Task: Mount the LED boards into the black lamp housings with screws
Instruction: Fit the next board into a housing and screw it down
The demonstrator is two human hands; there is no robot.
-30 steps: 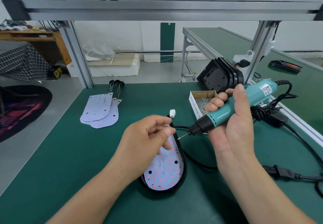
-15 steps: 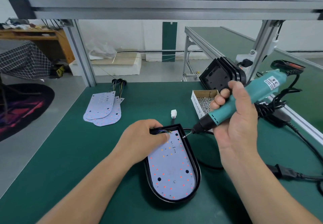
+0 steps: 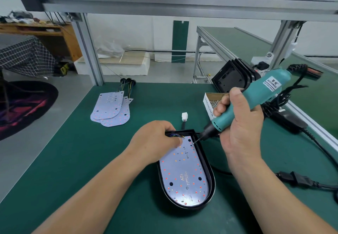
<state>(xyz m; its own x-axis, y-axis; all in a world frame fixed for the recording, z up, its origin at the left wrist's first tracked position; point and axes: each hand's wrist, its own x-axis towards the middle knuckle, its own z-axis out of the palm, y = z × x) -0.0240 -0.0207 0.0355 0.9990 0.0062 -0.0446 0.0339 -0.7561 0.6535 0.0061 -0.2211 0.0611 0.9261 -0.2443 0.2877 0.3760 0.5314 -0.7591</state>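
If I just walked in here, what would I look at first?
Probably the bright teal electric screwdriver, gripped by the right hand, its tip at the top corner of the white LED board. That board, dotted with red spots, lies in a black lamp housing on the green table, with the left hand pressing its top end.

Glossy black housing (image 3: 212, 182); matt green mat (image 3: 73, 160); plastic screwdriver (image 3: 256, 96).
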